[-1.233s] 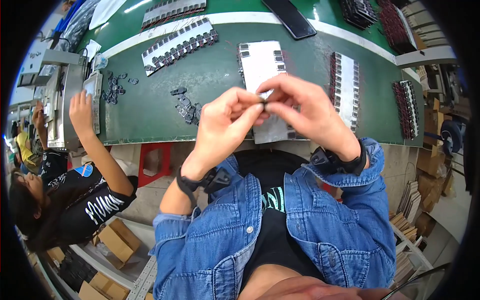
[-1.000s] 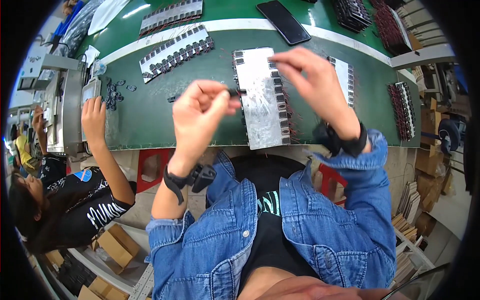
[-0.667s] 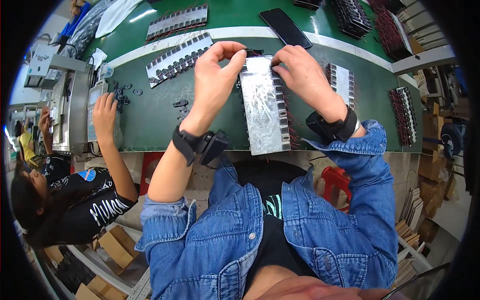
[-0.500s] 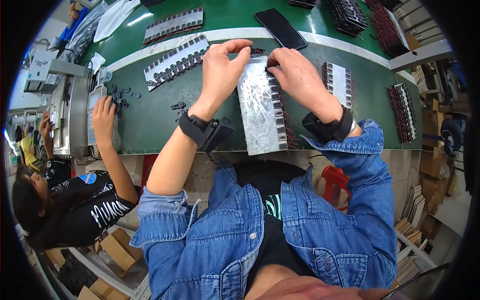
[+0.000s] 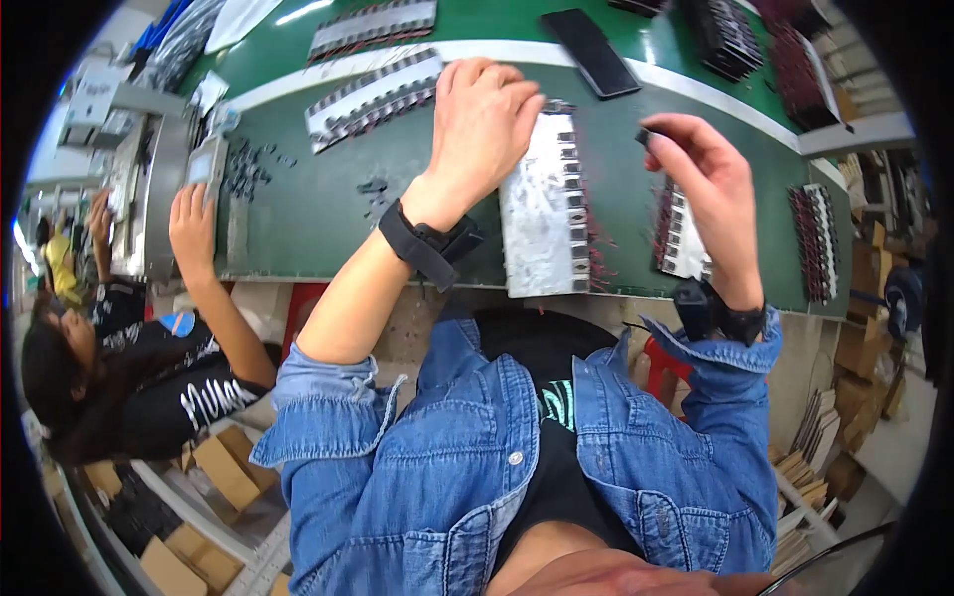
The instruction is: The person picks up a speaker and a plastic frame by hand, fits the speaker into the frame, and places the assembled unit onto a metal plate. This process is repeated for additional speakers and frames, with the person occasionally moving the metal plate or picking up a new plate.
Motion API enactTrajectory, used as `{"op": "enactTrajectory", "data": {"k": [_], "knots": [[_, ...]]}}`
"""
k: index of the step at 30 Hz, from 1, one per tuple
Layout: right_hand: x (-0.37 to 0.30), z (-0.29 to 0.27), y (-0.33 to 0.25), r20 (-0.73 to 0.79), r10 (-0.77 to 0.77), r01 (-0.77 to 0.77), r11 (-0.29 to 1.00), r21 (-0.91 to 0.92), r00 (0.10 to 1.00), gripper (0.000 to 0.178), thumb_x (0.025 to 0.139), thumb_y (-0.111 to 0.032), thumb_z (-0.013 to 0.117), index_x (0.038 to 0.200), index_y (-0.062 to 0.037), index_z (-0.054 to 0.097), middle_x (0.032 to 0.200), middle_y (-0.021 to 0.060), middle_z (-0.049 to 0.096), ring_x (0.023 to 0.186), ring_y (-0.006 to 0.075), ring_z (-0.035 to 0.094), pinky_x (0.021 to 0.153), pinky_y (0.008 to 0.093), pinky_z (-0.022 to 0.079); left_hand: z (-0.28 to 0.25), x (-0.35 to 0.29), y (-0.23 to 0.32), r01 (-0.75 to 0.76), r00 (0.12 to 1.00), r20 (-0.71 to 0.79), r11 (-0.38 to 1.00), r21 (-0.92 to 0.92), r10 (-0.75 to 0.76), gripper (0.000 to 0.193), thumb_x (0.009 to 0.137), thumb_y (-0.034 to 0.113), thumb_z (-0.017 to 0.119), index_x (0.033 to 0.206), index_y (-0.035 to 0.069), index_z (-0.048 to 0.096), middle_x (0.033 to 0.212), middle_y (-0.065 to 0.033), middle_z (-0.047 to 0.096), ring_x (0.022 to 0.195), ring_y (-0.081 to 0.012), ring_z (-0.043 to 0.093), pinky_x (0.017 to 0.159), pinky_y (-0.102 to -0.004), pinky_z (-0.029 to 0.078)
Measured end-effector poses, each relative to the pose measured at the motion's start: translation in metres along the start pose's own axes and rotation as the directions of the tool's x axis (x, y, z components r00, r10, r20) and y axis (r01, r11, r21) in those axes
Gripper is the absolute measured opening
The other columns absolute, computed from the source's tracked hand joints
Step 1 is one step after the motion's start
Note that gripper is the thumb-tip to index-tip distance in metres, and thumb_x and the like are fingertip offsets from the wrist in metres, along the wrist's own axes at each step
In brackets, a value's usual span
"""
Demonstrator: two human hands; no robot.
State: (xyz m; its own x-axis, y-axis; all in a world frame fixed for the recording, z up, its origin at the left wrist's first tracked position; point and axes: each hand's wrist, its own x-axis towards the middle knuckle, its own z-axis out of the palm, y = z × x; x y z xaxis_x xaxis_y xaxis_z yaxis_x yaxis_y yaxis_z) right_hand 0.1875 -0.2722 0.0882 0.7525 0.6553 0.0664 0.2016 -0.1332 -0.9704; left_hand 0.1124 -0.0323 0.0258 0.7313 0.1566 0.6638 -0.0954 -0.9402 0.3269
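In front of me lies a long silvery metal plate [image 5: 535, 214], with a row of small black parts [image 5: 576, 204] and thin red wires along its right edge. At the plate's upper left corner is my left hand [image 5: 482, 124], its fingers bent together; whatever they may hold is hidden. My right hand [image 5: 711, 184] is off to the right of the plate, above a shorter plate [image 5: 684, 233] edged with black parts. Its thumb and fingers pinch a small black block-like part [image 5: 644, 137] whose exact kind I cannot make out.
Two more plates with black parts [image 5: 376, 91] [image 5: 373, 25] lie at the far left. Loose black pieces [image 5: 248, 171] are scattered left. A black phone [image 5: 591, 55] lies far back. Stacked parts [image 5: 725, 40] stand far right. A co-worker's hand [image 5: 194, 219] is beside a machine at left.
My right hand has left the long plate's upper end and moved right, with the small black part in its fingers. My left hand has turned and closed near the plate's top. The view has shifted slightly.
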Motion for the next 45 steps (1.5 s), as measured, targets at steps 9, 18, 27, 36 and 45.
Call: {"op": "enactTrajectory", "data": {"k": [9,18,27,36,45], "knots": [[-0.036,0.013,-0.012,0.087,0.055,-0.072,0.977,0.2,0.995,0.012,0.099,-0.007,0.056,0.107,-0.0004,0.06,0.095,0.0037,0.062,0.089,0.0114,0.059,0.082,0.0248,0.046,-0.137,-0.087,-0.097,0.424,0.753,0.353,0.82,0.384,-0.555,0.019,0.086,0.017,0.071,0.102,0.01,0.076,0.104,-0.0106,0.07,0.096,-0.026,0.065,0.078,-0.0349,0.053],[-0.032,0.045,-0.018,0.165,0.118,-0.144,0.977,0.154,0.979,0.013,0.098,-0.009,0.058,0.107,-0.0004,0.061,0.093,0.0039,0.063,0.087,0.0113,0.059,0.081,0.0245,0.045,-0.126,-0.109,-0.106,0.116,0.885,0.418,0.967,0.229,-0.205,0.02,0.083,0.012,0.07,0.102,0.01,0.074,0.099,-0.0055,0.067,0.098,-0.0262,0.063,0.079,-0.0379,0.055],[-0.048,0.054,-0.007,0.139,0.112,-0.145,0.956,0.254,0.984,0.012,0.096,-0.003,0.057,0.107,-0.0013,0.063,0.104,0.0062,0.064,0.091,0.0112,0.061,0.082,0.0251,0.05,-0.102,-0.069,-0.058,0.384,0.889,0.294,0.922,-0.059,-0.351,0.015,0.086,0.009,0.069,0.1,0.003,0.068,0.098,-0.006,0.067,0.087,-0.0162,0.065,0.071,-0.03,0.056],[-0.048,0.093,-0.001,0.075,-0.033,0.026,0.996,0.089,0.997,0.016,0.093,0.0,0.062,0.108,0.0002,0.066,0.114,0.0065,0.066,0.094,0.0117,0.064,0.083,0.0257,0.052,-0.068,-0.072,0.065,0.616,0.707,0.462,0.145,-0.774,-0.535,0.01,0.093,0.008,0.067,0.098,-0.001,0.067,0.093,-0.0038,0.07,0.081,-0.0092,0.067,0.067,-0.024,0.055],[-0.044,0.076,0.018,0.206,-0.129,0.179,0.953,-0.243,0.97,0.015,0.089,0.002,0.065,0.104,0.0009,0.068,0.103,0.0085,0.069,0.091,0.0139,0.065,0.082,0.027,0.052,-0.067,-0.076,0.043,0.77,0.593,0.686,0.048,-0.636,-0.421,0.015,0.095,0.009,0.067,0.104,-0.003,0.069,0.094,-0.0077,0.071,0.079,-0.0118,0.069,0.069,-0.0239,0.058]]}}
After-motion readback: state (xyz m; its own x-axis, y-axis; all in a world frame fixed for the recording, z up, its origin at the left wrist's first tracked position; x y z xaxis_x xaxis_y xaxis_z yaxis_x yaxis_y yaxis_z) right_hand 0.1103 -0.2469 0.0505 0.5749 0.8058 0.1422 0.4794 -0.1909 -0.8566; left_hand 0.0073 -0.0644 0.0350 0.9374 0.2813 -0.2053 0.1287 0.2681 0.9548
